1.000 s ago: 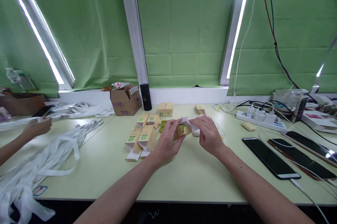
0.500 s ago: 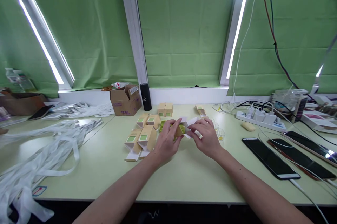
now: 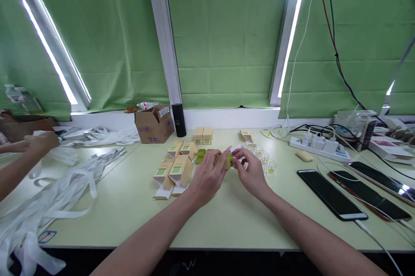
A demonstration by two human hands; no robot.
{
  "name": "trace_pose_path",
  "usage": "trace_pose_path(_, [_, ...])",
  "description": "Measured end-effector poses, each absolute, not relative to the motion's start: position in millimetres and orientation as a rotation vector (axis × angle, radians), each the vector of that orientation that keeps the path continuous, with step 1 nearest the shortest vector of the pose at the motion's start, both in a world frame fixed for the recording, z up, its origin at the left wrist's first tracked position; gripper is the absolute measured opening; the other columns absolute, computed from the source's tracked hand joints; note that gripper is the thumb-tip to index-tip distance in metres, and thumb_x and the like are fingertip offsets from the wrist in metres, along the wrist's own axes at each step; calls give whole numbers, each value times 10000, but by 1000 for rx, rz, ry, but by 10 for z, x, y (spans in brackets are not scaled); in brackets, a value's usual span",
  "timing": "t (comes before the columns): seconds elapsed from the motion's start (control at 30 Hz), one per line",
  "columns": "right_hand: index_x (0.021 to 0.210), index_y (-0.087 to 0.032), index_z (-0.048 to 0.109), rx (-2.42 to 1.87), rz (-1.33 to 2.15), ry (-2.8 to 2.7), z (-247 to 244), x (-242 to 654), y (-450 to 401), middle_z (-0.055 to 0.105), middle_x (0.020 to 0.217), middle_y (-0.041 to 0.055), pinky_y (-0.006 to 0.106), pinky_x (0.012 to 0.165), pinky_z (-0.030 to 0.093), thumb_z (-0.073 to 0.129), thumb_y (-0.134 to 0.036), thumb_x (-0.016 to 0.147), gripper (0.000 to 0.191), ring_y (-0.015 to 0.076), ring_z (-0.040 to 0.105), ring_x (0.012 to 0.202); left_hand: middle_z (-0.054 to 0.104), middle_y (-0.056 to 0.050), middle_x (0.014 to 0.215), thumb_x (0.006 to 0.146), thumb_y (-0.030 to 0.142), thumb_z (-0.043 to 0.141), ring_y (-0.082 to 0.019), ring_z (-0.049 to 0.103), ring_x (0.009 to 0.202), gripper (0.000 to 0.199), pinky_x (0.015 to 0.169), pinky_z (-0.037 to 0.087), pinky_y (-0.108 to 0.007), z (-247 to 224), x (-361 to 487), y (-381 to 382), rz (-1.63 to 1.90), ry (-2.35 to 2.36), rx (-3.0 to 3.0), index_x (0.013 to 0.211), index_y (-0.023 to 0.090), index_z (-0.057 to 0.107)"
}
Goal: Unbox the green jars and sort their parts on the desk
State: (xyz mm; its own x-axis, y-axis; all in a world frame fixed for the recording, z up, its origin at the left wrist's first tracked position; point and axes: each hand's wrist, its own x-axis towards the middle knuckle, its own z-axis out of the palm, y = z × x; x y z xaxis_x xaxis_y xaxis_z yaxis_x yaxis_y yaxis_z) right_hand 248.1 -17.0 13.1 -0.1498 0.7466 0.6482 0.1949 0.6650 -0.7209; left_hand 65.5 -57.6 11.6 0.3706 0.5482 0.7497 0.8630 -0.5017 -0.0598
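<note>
Near the middle of the table, my left hand (image 3: 209,176) grips a small kraft box (image 3: 226,162) that has a green part showing at its right end. My right hand (image 3: 251,170) pinches that right end, its fingertips close to my left fingers. Behind my left hand are green square pieces (image 3: 200,155), partly covered. Left of it stand several kraft boxes (image 3: 181,169) with green labels, the front ones with white flaps out. Small clear cups (image 3: 270,166) with yellow bits lie just right of my right hand. Two closed kraft boxes (image 3: 203,135) stand behind.
White straps (image 3: 65,189) cover the left side, where another person's hands (image 3: 43,141) hold some. A brown carton (image 3: 154,125) and black cylinder (image 3: 179,119) stand at the back. Phones (image 3: 332,194), a power strip (image 3: 319,147) and cables lie right.
Another person's hands and forearms have come in at the left. My fingers have shifted closer together on the box; its white flaps show less, and the clear cups show more.
</note>
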Motion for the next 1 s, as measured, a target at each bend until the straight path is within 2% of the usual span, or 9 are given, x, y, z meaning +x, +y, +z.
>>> trace_pose_path(0.1, [915, -232, 601, -751, 800, -1562, 117, 2487, -175, 711, 1195, 103, 339, 658, 572, 614, -509, 971, 283, 217, 679, 890, 539, -163, 1279, 1007, 228, 546, -312, 549, 1231, 681, 918, 594, -442, 114, 632, -568, -963, -1258, -2168, 1631, 259, 273])
trace_pose_path(0.2, [929, -237, 569, -713, 926, -1458, 92, 2483, -145, 715, 1191, 88, 325, 606, 568, 636, -587, 945, 356, 154, 640, 708, 539, -156, 1276, 1000, 216, 548, -308, 544, 1233, 705, 939, 584, -445, 108, 619, -561, -990, -1271, -2160, 1640, 275, 257])
trace_pose_path(0.3, [919, -243, 554, -698, 966, -1352, 95, 2481, -102, 724, 1045, 49, 310, 576, 549, 668, -628, 910, 401, 121, 590, 609, 539, -153, 1278, 983, 203, 567, -306, 547, 1220, 730, 924, 582, -429, 99, 615, -549, -1007, -1285, -2163, 1640, 285, 261])
trace_pose_path(0.43, [908, -250, 545, -661, 1067, -1194, 163, 2507, -69, 674, 755, -15, 294, 519, 540, 749, -657, 817, 465, 143, 599, 580, 535, -153, 1289, 964, 200, 597, -315, 548, 1222, 741, 893, 581, -416, 96, 599, -526, -1070, -1323, -2125, 1630, 295, 287])
trace_pose_path(0.6, [877, -248, 550, -675, 1164, -1104, 227, 2577, -50, 671, 709, -20, 294, 486, 551, 816, -642, 729, 498, 172, 643, 611, 527, -141, 1311, 953, 209, 622, -311, 534, 1243, 716, 1002, 540, -477, 120, 548, -503, -1250, -1398, -2075, 1604, 303, 339])
trace_pose_path(0.73, [866, -243, 561, -683, 1177, -1145, 194, 2606, -16, 678, 751, -11, 285, 514, 541, 827, -621, 719, 485, 165, 635, 636, 517, -130, 1339, 977, 261, 606, -290, 522, 1279, 633, 1069, 510, -489, 136, 505, -465, -1555, -1498, -2068, 1574, 304, 400])
trace_pose_path(0.83, [853, -241, 558, -686, 1193, -1255, 129, 2597, 21, 670, 763, -5, 280, 535, 504, 794, -626, 749, 464, 159, 607, 635, 506, -132, 1415, 995, 332, 595, -277, 519, 1309, 595, 1002, 565, -426, 141, 488, -420, -1893, -1551, -2088, 1562, 300, 421])
trace_pose_path(0.9, [837, -240, 556, -684, 1186, -1391, 80, 2580, 37, 641, 736, -10, 283, 561, 473, 754, -606, 795, 418, 158, 583, 636, 514, -135, 1456, 992, 387, 610, -278, 529, 1323, 588, 960, 590, -386, 146, 485, -384, -2146, -1572, -2094, 1546, 285, 443])
trace_pose_path(1.0, [823, -236, 564, -711, 1116, -1679, 22, 2558, 30, 633, 753, -3, 306, 650, 462, 695, -504, 867, 302, 171, 581, 698, 585, -137, 1428, 973, 458, 643, -281, 569, 1319, 610, 1014, 578, -391, 159, 487, -334, -2538, -1568, -2070, 1515, 245, 462])
